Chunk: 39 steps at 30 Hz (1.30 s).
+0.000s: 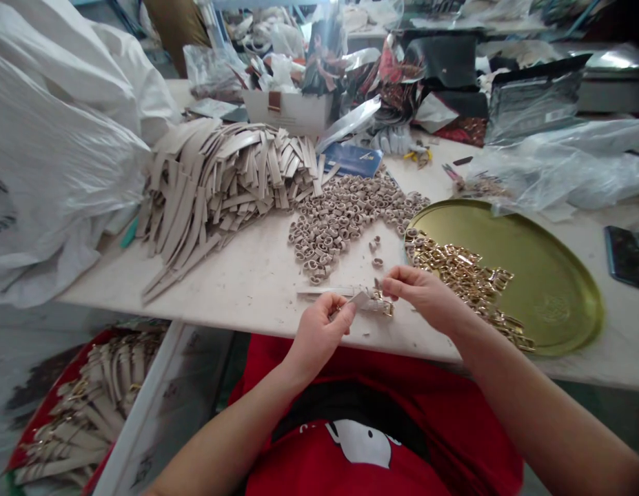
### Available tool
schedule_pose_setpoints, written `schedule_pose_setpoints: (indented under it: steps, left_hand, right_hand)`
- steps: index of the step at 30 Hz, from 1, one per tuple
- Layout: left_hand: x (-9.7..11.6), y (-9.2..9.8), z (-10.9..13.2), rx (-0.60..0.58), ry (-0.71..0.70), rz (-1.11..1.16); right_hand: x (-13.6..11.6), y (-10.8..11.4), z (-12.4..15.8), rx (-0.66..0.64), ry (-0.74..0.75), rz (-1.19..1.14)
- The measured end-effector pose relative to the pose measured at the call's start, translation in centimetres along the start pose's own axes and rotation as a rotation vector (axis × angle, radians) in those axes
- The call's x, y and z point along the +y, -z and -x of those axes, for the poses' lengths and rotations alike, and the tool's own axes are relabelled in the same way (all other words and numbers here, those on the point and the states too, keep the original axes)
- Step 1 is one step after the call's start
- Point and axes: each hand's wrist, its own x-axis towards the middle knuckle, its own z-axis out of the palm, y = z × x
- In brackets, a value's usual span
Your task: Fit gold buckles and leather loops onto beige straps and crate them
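My left hand [319, 334] is closed on a short beige strap piece [358, 300], whose tip sticks out toward my right hand. My right hand [425, 296] pinches the end of a long beige strap [324, 293] lying on the white table [236, 282]. A gold buckle [385, 308] sits on that strap end, partly hidden by my fingers. Beyond my hands lie a heap of small beige loops [345, 224] and a large pile of beige straps [226, 182]. Gold buckles [464, 275] are heaped on a round brass tray [551, 289] to the right.
White sacks [50, 158] bulge over the table's left side. Plastic bags and packaging [557, 165] crowd the far edge. Yellow-handled pliers [417, 157] lie there, and a dark phone [628, 256] sits at right. Below left, a red-lined crate [86, 406] holds buckled straps.
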Motion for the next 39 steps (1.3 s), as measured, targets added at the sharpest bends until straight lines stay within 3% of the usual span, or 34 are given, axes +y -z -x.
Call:
schedule_pose_setpoints:
  steps: [2,4,7,9,15,22,27,33,39]
  left_hand:
    - [0.2,-0.4,0.4,0.035,-0.047,-0.038]
    - [0.3,-0.8,1.0,0.013,-0.069,-0.113]
    - [0.3,-1.1,2.2,-0.079,-0.072,-0.186]
    - [0.3,-1.2,3.0,-0.139,-0.072,-0.180]
    - [0.4,-0.9,4.9,-0.284,-0.091,-0.097]
    - [-0.2,-1.0,5.7,-0.246,-0.050,-0.018]
    - [0.2,-1.0,6.3,-0.253,-0.017,-0.021]
    - [0.5,-0.7,6.7,-0.181,-0.044,-0.349]
    - [-0.1,-1.1,6.4,-0.137,-0.021,-0.455]
  right_hand:
    - [-0.4,-1.6,2.2,-0.038,-0.100,-0.313]
    - [-0.8,-2.8,4.0,0.009,-0.111,-0.426]
    - [-1.1,-3.7,6.0,0.075,-0.051,-0.405]
    - [-1.1,-3.9,7.0,0.042,-0.036,-0.393]
    - [-1.0,-4.3,9.2,-0.001,-0.123,-0.518]
    - [-1.5,-5.3,11.5,-0.113,-0.109,-0.753]
    - [-0.8,-5.8,12.2,-0.148,-0.208,-0.831]
    - [0.6,-6.7,12.0,-0.247,-0.319,-0.951]
    - [1.5,-6.9,11.8,-0.348,-0.366,-1.091]
